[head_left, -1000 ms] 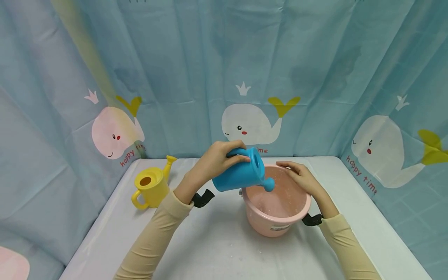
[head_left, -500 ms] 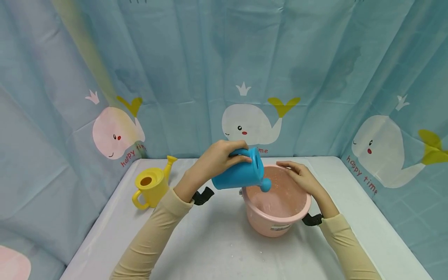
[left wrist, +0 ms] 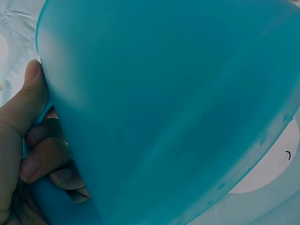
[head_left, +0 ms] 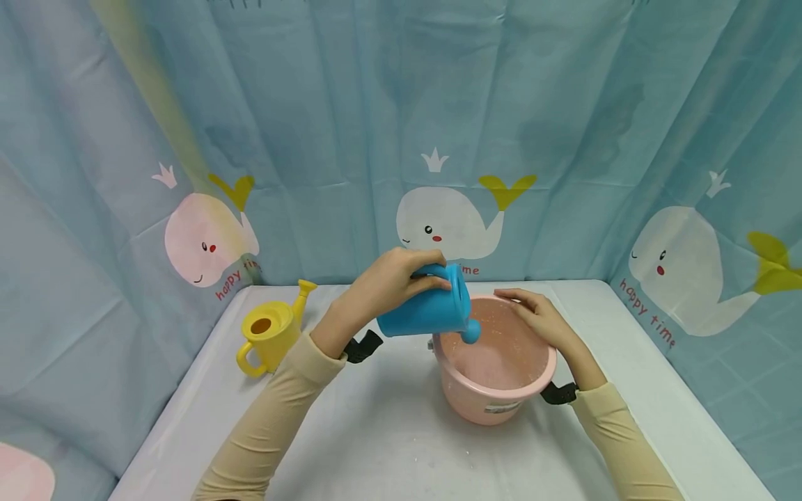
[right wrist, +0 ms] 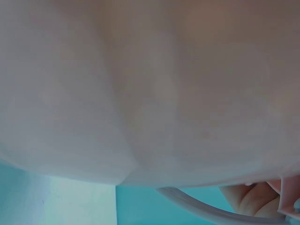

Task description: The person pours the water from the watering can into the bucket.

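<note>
A blue watering can (head_left: 420,314) is tipped on its side in the air, its round spout end over the left part of a pink bucket (head_left: 466,400). My left hand (head_left: 393,280) grips the can's handle from above. In the left wrist view the can's smooth wall fills most of the picture, with curled fingers (left wrist: 44,157) through the handle. At the bucket's back right rim, my right hand (head_left: 540,319) holds on, its fingers lying along the edge. The bucket stands upright, with wet drops on its inner wall. Its outer side (right wrist: 150,93) dominates the right wrist view.
A yellow watering can (head_left: 273,337) stands upright at the left of the white table (head_left: 351,445), spout toward the back. Small water drops lie in front of the bucket. A blue curtain (head_left: 351,125) with whale prints surrounds the table's back and sides.
The blue watering can has shifted slightly left and up with my left hand, its spout end moving nearer the bucket's left rim. The bucket and my right hand stay in place.
</note>
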Demonstrator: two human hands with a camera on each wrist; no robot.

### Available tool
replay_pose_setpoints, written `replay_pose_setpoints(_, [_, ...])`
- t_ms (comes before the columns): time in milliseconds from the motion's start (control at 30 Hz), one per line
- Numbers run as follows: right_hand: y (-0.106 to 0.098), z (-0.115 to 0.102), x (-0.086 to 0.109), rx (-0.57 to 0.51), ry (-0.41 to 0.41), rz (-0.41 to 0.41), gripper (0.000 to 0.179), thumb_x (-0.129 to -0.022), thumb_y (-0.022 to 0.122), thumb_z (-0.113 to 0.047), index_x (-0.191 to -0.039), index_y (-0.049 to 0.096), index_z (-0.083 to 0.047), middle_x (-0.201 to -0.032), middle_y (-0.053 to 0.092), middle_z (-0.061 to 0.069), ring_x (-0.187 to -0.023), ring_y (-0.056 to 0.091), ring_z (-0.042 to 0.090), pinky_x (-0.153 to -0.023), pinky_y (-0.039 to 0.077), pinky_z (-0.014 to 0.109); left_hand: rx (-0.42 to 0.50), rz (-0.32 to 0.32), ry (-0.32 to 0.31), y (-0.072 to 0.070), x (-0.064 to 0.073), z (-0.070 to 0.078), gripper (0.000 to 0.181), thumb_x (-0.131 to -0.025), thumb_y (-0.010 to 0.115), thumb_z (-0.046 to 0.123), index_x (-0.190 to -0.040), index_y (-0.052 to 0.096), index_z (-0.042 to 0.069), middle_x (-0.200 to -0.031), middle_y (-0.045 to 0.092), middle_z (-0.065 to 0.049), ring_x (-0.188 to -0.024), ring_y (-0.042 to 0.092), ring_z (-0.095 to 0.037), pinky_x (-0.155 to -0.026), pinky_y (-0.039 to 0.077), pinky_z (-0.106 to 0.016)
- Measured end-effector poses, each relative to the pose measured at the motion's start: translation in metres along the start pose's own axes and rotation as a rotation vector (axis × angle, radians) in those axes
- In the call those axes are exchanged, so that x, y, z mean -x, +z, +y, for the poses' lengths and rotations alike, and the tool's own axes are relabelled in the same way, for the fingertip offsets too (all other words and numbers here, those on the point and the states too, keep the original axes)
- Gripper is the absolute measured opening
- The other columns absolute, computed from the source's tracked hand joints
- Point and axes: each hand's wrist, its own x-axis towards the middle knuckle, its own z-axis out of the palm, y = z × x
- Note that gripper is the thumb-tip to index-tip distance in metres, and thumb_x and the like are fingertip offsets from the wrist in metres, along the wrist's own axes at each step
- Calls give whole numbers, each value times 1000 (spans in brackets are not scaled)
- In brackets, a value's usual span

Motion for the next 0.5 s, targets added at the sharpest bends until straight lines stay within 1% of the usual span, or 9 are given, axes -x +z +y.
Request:
replay_pose_setpoints(67, [0, 2, -1, -3, -2, 1, 32, -97, 46, -5, -126, 50, 8, -125, 54, 27, -108, 57, 40, -84, 49, 47, -1, -2, 0, -1, -1, 0, 17, -85, 64, 32, -92, 59, 17, -78, 59, 6, -70, 53, -6, -65, 46, -21])
replay_pose_setpoints(133, [0, 11, -2, 9, -18, 2, 32, -97, 45, -5, -126, 51, 7, -125, 54, 26, -108, 57, 39, -83, 51, 42, -2, -6, -1, -2, -1, 1, 17, -85, 64, 32, -92, 59, 17, -78, 59, 6, -70, 53, -6, -66, 46, -21])
replay_pose_setpoints(300, [2, 30, -5, 15, -26, 16, 33, -98, 46, -13, -127, 53, 0, -125, 56, 21, -108, 58, 34, -81, 52, 30, -17, -24, 6, -3, -2, 1, 17, -86, 62, 33, -91, 58, 18, -77, 57, 6, -70, 52, -7, -65, 46, -21])
replay_pose_setpoints(367, [3, 32, -5, 3, -22, 25, 33, -98, 47, -16, -127, 54, -2, -125, 56, 19, -108, 59, 33, -81, 52, 28, -24, -31, 6, -3, -3, 1, 17, -86, 62, 33, -92, 58, 17, -78, 57, 6, -70, 53, -7, -65, 46, -21])
replay_pose_setpoints(500, [3, 35, -5, 3, -32, 32, 33, -98, 48, -17, -127, 54, -3, -125, 57, 18, -107, 59, 33, -80, 51, 24, -35, -46, 1, -6, -3, 2, 18, -86, 62, 33, -93, 58, 17, -81, 59, 5, -72, 54, -8, -67, 47, -21])
